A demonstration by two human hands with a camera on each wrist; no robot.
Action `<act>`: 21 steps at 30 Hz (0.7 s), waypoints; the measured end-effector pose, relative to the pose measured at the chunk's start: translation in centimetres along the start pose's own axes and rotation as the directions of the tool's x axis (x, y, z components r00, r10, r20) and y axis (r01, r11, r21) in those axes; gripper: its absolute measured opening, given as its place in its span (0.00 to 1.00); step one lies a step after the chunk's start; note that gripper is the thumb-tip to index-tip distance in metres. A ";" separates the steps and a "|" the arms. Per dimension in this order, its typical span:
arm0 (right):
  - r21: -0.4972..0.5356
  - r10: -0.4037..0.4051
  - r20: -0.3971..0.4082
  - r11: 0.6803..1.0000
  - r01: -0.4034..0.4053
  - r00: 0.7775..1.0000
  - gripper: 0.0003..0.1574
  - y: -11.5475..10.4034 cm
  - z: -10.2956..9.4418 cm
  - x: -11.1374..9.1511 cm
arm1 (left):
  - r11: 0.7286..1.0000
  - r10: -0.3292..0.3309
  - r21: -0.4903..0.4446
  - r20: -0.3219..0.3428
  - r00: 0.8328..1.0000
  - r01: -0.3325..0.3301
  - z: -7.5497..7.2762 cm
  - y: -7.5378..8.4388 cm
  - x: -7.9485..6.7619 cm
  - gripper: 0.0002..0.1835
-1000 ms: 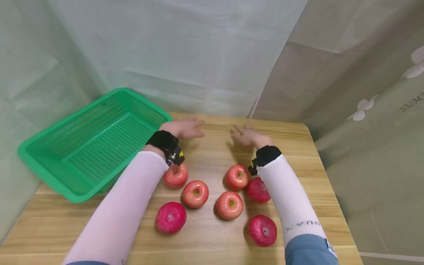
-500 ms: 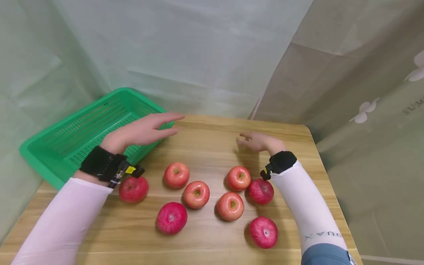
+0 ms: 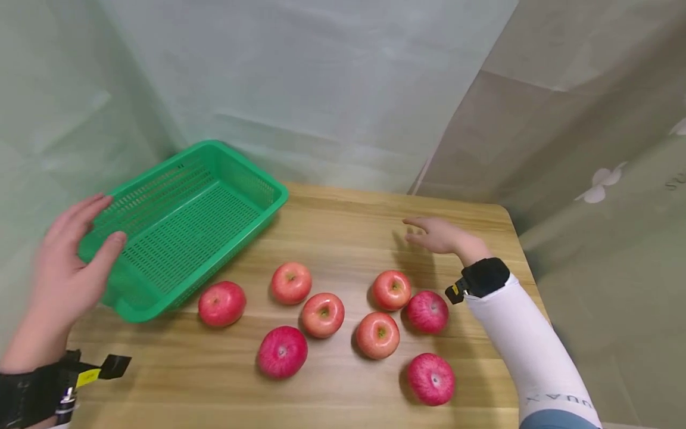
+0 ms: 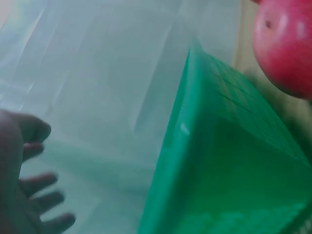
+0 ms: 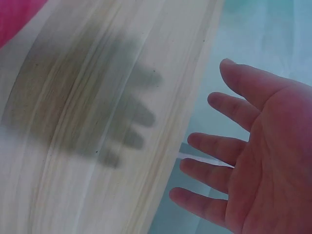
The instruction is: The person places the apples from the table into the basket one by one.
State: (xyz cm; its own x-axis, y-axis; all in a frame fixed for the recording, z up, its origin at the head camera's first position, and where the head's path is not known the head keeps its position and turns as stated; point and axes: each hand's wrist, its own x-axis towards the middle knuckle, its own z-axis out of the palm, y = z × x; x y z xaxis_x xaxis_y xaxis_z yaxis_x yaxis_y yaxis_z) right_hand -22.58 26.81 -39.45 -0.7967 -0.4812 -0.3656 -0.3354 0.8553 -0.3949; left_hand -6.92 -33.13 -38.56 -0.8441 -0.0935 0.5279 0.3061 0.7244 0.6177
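My left hand (image 3: 69, 262), thumb spread from its fingers, hovers at the near left end of a green plastic basket (image 3: 252, 238). Nothing is in its grasp; the left wrist view shows loosely bent fingers beside the basket's rim (image 4: 170, 161). Over the right rear of the table, my right hand (image 3: 436, 234) hangs with spread fingers, holding nothing; its shadow falls on the wood in the right wrist view. Several red apples lie on the table, among them one beside the basket, a red apple (image 3: 222, 304), and one nearest the right wrist, a darker apple (image 3: 427, 311).
The wooden table (image 3: 343, 238) ends at a pale cloth (image 3: 321, 89) hung behind it and along both sides. The other apples, such as a dark red apple (image 3: 282, 351) and a front-right apple (image 3: 431, 379), are scattered across the middle. No fruit shows inside the basket.
My left hand has swung left from the basket's far right corner, across it, to its near left end. The right hand has drifted slightly right. The basket and apples keep their places.
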 end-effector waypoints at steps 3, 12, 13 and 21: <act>0.000 0.011 -0.016 1.000 -0.011 1.000 0.39 0.5 0.1 -0.5 | 0.987 -0.162 -0.010 -0.086 0.983 0.162 -0.5 -0.6 -1.1 0.35; -0.019 0.028 -0.029 0.999 -0.028 0.999 0.39 1.0 0.7 -1.6 | 0.752 -0.650 -0.205 -0.072 0.757 0.626 -0.6 -0.6 -3.0 0.55; -0.020 0.027 -0.034 0.999 -0.028 0.999 0.39 1.1 0.8 -1.7 | 0.720 -0.677 -0.250 -0.048 0.735 0.647 -0.4 -0.6 -3.1 0.56; -0.003 0.031 -0.040 1.000 -0.031 0.999 0.37 1.4 1.5 -2.1 | 0.480 -0.805 -0.525 0.055 0.591 0.703 0.7 -0.9 -3.7 0.60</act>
State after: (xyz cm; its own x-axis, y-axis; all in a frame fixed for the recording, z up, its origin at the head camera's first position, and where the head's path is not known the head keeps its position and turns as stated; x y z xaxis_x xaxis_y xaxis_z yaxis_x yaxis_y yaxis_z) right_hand -20.63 28.76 -40.54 -0.8263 -0.4465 -0.3433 -0.3119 0.8703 -0.3812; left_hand -4.37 -32.98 -41.44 -0.7696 -0.6005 -0.2170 -0.2148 -0.0764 0.9737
